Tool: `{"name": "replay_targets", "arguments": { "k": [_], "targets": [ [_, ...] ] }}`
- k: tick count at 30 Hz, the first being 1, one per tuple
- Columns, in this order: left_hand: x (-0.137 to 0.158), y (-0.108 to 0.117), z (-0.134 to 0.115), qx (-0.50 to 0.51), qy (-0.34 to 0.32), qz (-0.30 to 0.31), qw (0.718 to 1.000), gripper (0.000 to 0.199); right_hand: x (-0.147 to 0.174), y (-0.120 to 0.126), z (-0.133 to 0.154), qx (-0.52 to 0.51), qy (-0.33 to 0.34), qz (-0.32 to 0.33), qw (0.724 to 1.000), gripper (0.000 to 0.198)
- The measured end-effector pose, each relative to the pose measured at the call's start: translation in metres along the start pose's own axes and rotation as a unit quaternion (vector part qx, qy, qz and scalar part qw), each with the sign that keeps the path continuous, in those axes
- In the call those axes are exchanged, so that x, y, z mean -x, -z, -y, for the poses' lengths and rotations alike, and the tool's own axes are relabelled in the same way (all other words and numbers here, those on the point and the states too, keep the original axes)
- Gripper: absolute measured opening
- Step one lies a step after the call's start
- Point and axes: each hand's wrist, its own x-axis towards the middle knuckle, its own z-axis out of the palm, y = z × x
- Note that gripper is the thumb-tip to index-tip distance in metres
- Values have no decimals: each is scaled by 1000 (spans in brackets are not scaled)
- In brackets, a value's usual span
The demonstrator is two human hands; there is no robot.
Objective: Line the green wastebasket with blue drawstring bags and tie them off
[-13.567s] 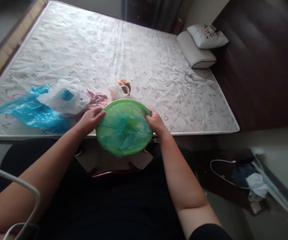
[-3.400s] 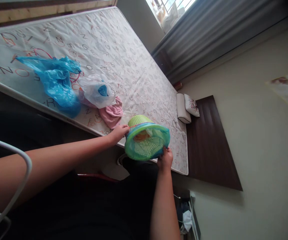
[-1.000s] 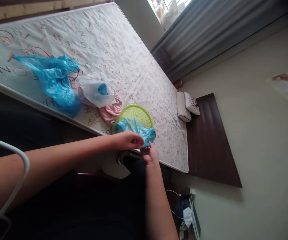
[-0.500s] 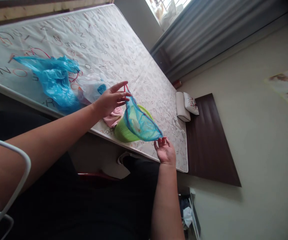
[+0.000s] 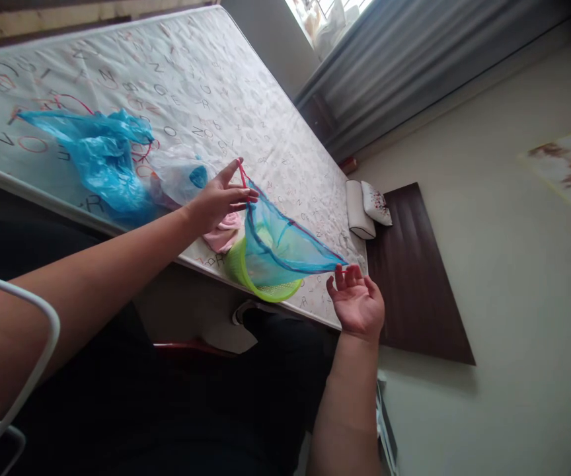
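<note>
- Right hand (image 5: pixel 357 304) — palm up, fingers loosely spread; one end of the red drawstring of the blue bin liner (image 5: pixel 278 244) is seen at its fingertips, though how firmly it is gripped cannot be told.
- Left hand (image 5: pixel 219 198) — fingers extended and mostly straight, the other end of the drawstring pinched between thumb and fingers above the mattress edge.
- Blue bin liner — stretched taut between the two hands, its mouth pulled wide; its lower part is draped over and into the green basket (image 5: pixel 246 271).
- Green basket — a lattice-walled plastic bin, stood at the near edge of the mattress (image 5: pixel 246 86), tilted.
- Pink cloth (image 5: pixel 221 238) — bunched just beside the basket, partly under the left hand.
- Clear plastic bag (image 5: pixel 179 178) — crumpled, something blue seen inside.
- Blue plastic bag (image 5: pixel 102 158) — loose, laid further left.
- Mattress — printed with letters.
- Two pillows (image 5: pixel 367 208) — stacked at the far corner, against the dark headboard (image 5: pixel 414 277).
</note>
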Motion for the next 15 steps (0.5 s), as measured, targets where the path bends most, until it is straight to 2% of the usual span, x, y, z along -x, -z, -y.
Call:
{"name": "replay_targets", "arguments": {
  "k": [4, 7, 9, 11, 15],
  "targets": [
    [-2, 0, 0, 3, 25, -27, 999, 101, 0, 2, 1, -16, 14, -18, 1000, 21],
    [-1, -2, 4, -29, 19, -21, 999, 98, 3, -5, -6, 43, 40, -32, 998, 21],
    [4, -9, 8, -64, -3, 3, 998, 96, 7, -13, -14, 106, 71, -15, 992, 32],
    [12, -19, 14, -93, -22, 59, 994, 92, 11, -22, -23, 163, 91, 18, 982, 45],
    [36, -46, 36, -126, -8, 243, 962, 67, 20, -42, -40, 223, 114, 62, 966, 63]
  ]
}}
